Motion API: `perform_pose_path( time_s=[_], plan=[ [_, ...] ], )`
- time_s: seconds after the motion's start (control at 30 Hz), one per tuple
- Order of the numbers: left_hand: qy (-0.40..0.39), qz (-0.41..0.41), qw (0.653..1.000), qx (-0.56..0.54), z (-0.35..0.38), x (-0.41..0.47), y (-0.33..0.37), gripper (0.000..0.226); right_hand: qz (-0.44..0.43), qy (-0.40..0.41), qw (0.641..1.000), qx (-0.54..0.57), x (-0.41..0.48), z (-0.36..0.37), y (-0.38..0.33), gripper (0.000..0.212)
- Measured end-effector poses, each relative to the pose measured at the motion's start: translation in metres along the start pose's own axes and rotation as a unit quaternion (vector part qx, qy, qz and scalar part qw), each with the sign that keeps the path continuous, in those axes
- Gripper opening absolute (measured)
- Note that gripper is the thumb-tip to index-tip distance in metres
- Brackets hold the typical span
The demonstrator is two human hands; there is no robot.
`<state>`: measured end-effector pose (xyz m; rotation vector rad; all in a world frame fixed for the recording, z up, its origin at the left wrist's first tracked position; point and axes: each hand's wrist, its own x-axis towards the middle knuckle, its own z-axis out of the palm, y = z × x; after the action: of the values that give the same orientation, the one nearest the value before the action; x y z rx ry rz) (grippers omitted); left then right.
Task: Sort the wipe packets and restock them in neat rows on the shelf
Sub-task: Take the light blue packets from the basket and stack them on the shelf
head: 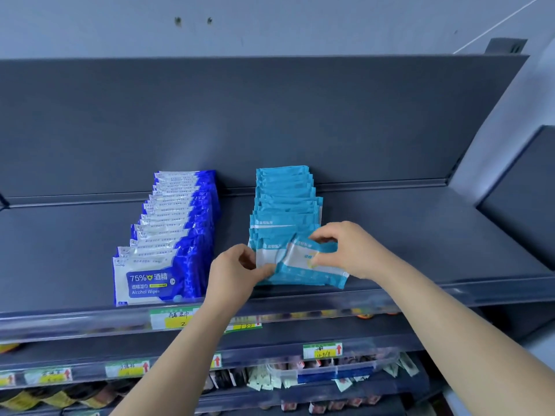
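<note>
On the left side of the dark grey shelf, the blue alcohol wipes row stands front to back in a pretty tidy file, with the front pack's label readable. Yellow price tags sit on the shelf edge just below it. Next over, my left hand has its thumb and fingers curled, pinching the left corner of a loose teal packet. That packet lies tilted across the front of the teal row, near the shelf's front edge. My right hand pinches the same packet's upper right end. Lower shelves hold small goods, too blurry to name.
</note>
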<state>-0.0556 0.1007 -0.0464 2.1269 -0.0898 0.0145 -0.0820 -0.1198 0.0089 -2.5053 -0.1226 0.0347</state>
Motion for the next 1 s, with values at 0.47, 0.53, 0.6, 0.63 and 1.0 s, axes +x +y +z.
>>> perform_pose_path(
  time_s=[0.47,0.53,0.6,0.63,1.0],
  plan=[
    [-0.099,0.058,0.992,0.042,-0.006,-0.004,-0.001,0.040,-0.094,0.032,0.983,-0.154,-0.001,0.025,-0.019,0.039],
    [-0.093,0.060,0.992,0.051,-0.006,-0.001,-0.003,0.041,-0.094,0.037,0.981,-0.168,-0.003,0.022,-0.011,0.049],
    [-0.078,0.071,0.992,0.064,-0.004,0.000,-0.005,0.041,-0.087,0.054,0.979,-0.177,-0.003,0.021,-0.005,0.057],
    [-0.065,0.078,0.992,0.078,-0.001,0.000,-0.004,0.041,-0.086,0.067,0.976,-0.187,-0.001,0.021,-0.004,0.061],
    [-0.163,0.010,0.986,0.043,-0.016,0.009,-0.001,0.060,-0.038,0.042,0.994,-0.098,-0.007,0.031,0.006,0.096]
  ],
)
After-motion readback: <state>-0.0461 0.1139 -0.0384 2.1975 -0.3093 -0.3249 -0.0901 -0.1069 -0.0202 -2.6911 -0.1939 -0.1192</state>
